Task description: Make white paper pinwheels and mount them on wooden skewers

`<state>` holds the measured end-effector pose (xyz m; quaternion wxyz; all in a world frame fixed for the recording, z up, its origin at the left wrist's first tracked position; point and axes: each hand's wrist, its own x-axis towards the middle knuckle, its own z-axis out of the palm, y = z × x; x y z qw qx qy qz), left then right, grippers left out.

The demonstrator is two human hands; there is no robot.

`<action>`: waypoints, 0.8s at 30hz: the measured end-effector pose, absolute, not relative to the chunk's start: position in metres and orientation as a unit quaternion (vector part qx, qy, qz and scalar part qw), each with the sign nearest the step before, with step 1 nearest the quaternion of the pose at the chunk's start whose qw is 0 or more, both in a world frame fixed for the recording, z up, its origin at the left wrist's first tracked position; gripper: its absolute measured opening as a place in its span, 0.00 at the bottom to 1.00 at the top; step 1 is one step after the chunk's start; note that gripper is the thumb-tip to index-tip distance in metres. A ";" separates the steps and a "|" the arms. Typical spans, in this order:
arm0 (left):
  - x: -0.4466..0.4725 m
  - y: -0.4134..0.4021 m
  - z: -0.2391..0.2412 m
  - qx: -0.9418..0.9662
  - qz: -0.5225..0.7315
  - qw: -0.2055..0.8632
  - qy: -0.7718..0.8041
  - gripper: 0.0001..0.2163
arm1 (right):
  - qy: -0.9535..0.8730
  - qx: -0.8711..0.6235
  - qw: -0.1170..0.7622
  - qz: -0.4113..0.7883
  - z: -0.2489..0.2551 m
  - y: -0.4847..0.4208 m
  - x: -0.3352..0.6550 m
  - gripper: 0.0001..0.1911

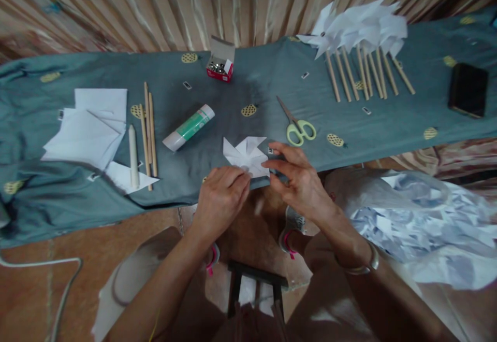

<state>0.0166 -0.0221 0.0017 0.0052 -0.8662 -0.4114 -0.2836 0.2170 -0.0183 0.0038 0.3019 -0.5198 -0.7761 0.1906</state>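
Left grip [222, 197] is curled down onto the near edge of the pinwheel [245, 154], while the right grip [301, 181] pinches its right corner. It lies flat at the tabletop's [272, 75] near edge, just beyond both, equally close.

Both forearms come up bare from below the paper pinwheel [246, 156] and angle inward toward it, the left from the near left, the right from the near right. The left hand [221, 197] sits knuckles up just on the near side of the pinwheel, fingers curled down so their tips meet its near left edge; whether the thumb is tucked under is hidden. The right hand [300, 182] lies a little farther right, wrist bent, fingers stretched longer and loosely spread, their tips resting on the pinwheel's near right corner. The two hands are close together, nearly touching.
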 end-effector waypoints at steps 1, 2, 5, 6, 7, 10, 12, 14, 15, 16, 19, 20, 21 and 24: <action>0.016 -0.023 0.002 -0.866 -0.283 0.003 -0.411 0.04 | -0.770 -0.520 0.306 0.210 0.006 -0.018 0.218 0.13; 0.016 -0.023 0.002 -0.866 -0.282 0.000 -0.412 0.04 | -0.763 -0.519 0.309 0.230 0.008 -0.018 0.218 0.13; 0.015 -0.024 0.003 -0.865 -0.282 -0.012 -0.415 0.04 | -0.749 -0.520 0.310 0.269 0.013 -0.017 0.221 0.13; 0.014 -0.024 0.003 -0.865 -0.282 -0.014 -0.414 0.04 | -0.747 -0.522 0.309 0.273 0.013 -0.017 0.221 0.13; 0.013 -0.025 0.003 -0.865 -0.282 -0.015 -0.414 0.04 | -0.747 -0.521 0.309 0.275 0.012 -0.017 0.221 0.12; 0.011 -0.025 0.003 -0.867 -0.278 -0.018 -0.414 0.04 | -0.753 -0.510 0.310 0.278 0.008 -0.016 0.220 0.09; 0.010 -0.025 0.003 -0.868 -0.276 -0.025 -0.413 0.05 | -0.756 -0.504 0.315 0.276 0.005 -0.016 0.218 0.06; 0.009 -0.025 0.002 -0.868 -0.276 -0.031 -0.412 0.05 | -0.753 -0.506 0.318 0.274 0.004 -0.015 0.215 0.04; 0.009 -0.025 0.002 -0.868 -0.275 -0.033 -0.413 0.05 | -0.751 -0.509 0.319 0.274 0.004 -0.014 0.214 0.04; 0.009 -0.025 0.002 -0.867 -0.274 -0.034 -0.414 0.05 | -0.749 -0.511 0.319 0.275 0.004 -0.013 0.212 0.04; 0.009 -0.024 0.001 -0.865 -0.276 -0.035 -0.418 0.05 | -0.743 -0.521 0.321 0.273 0.005 -0.011 0.207 0.04; 0.009 -0.024 0.001 -0.864 -0.276 -0.037 -0.420 0.05 | -0.741 -0.524 0.323 0.267 0.005 -0.010 0.205 0.04; 0.009 -0.024 0.000 -0.863 -0.276 -0.040 -0.422 0.05 | -0.739 -0.529 0.326 0.261 0.006 -0.010 0.204 0.03; 0.009 -0.025 -0.001 -0.857 -0.281 -0.045 -0.429 0.05 | -0.740 -0.536 0.326 0.242 0.005 -0.008 0.199 0.03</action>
